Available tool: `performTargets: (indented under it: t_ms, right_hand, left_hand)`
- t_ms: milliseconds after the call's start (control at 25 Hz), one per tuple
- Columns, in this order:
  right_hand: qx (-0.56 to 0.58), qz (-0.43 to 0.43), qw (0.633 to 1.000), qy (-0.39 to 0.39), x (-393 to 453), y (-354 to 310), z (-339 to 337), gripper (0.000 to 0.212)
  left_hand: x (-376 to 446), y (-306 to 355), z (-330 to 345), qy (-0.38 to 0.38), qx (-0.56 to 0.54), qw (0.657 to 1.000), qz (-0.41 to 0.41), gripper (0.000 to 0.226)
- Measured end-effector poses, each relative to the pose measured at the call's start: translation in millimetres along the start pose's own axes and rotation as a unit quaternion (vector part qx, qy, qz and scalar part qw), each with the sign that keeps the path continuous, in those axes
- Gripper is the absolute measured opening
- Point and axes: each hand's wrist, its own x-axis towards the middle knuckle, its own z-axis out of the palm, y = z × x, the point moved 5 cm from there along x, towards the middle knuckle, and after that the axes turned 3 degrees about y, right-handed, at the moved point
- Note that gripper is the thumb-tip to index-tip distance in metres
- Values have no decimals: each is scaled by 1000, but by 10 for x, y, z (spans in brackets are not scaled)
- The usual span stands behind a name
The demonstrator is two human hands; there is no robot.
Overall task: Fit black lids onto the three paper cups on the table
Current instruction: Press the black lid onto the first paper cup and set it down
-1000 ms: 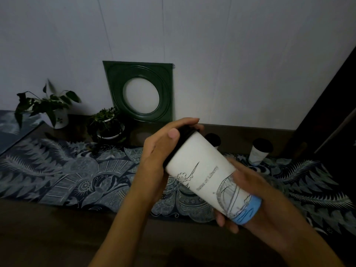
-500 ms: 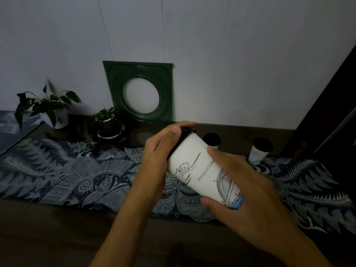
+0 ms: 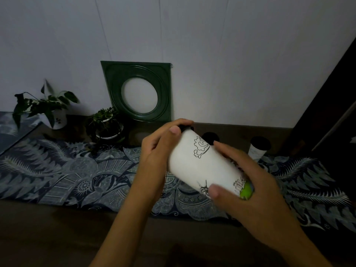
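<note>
Patterned cloth (image 3: 57,176) covers table; white wall (image 3: 231,54) behind; both hands' fingers (image 3: 174,130) grip tilted cup (image 3: 194,162).

Two potted plants (image 3: 48,107) (image 3: 105,122) and a green round-holed frame (image 3: 138,91) against the wall, patterned cloth (image 3: 57,170) in front.
</note>
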Motion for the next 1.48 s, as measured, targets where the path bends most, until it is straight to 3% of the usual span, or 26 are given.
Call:
performTargets:
  t_ms: [40,160,280,360,400,480,640,720,800,880,960,1040,1200,1280,1400,1480]
  right_hand:
    - [-35,-39,998,23,-8,-50,-11,71]
    - [52,-74,994,66,18,-135,-81,77]
    - [159,-146,974,67,239,-329,-137,68]
    - [234,-166,957,50,432,-452,-156,64]
    - [256,-170,950,49,512,-499,-160,64]
    - [274,-167,943,92,642,-549,-173,62]
    - [305,-80,916,248,729,-462,-87,64]
    - [331,-57,907,252,737,-440,-20,65]
    - [326,-90,922,190,767,-501,-22,67]
    - [329,-131,930,95,806,-620,-54,66]
    - [310,-141,938,64,856,-661,-98,67]
    - [271,-128,945,131,891,-595,-123,70]
    - [274,-62,919,275,825,-403,-59,60]
    - [272,-71,923,263,810,-394,-45,58]
    - [278,-118,946,121,863,-504,-52,67]
    - [292,-126,947,37,884,-572,-42,68]
  left_hand:
    - [-7,7,-4,21,-15,999,-28,31]
    - [-91,-65,19,81,-116,974,-179,38]
    - [-287,-183,233,45,-216,913,-343,44]
    - [-404,-193,405,9,-289,865,-410,49]
    - [-441,-193,464,-3,-320,851,-416,51]
    - [-444,-163,526,-7,-349,861,-370,53]
    - [-373,-75,419,115,-240,955,-134,50]
    - [-394,-56,378,137,-205,967,-68,49]
    - [-387,-81,374,99,-258,947,-164,52]
    - [-405,-88,428,-10,-305,900,-310,64]
    - [-450,-80,490,-90,-325,863,-378,73]
    - [-414,-95,507,-54,-342,873,-343,68]
    - [-353,-103,424,83,-259,952,-139,55]
    - [-333,-145,396,77,-271,942,-182,59]
    - [-356,-173,435,-47,-314,878,-357,69]
    - [-418,-182,458,-112,-334,835,-422,72]
